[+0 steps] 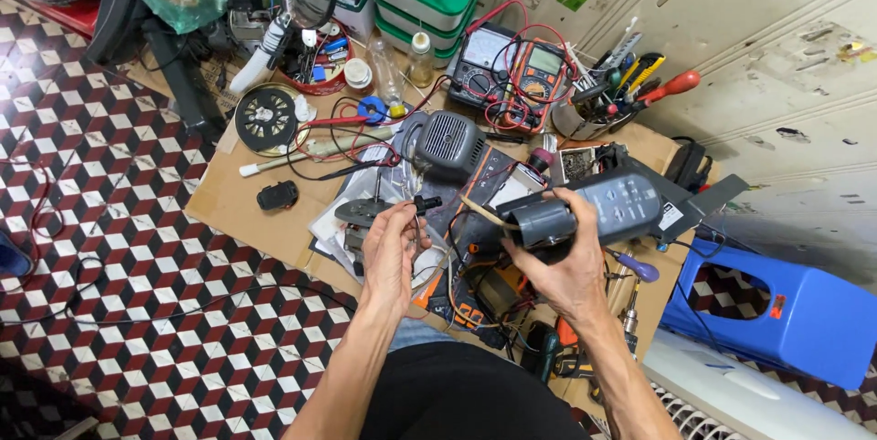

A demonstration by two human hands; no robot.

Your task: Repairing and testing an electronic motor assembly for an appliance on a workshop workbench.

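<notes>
Head view, left hand (391, 253) pinching small black knobbed part (423, 204), right hand (568, 268) clamped round grey handheld device (585, 212), hands apart, above cluttered cardboard sheet (239, 207), two multimeters (512, 74) behind

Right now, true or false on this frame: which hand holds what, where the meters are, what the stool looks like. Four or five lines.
1. The right hand holds a grey handheld device. True.
2. The left hand is empty. False: its fingers pinch a small black part.
3. Two multimeters lie near the tool cup. True.
4. The plastic stool is red. False: it is blue.
5. The work lies on cardboard. True.
</notes>
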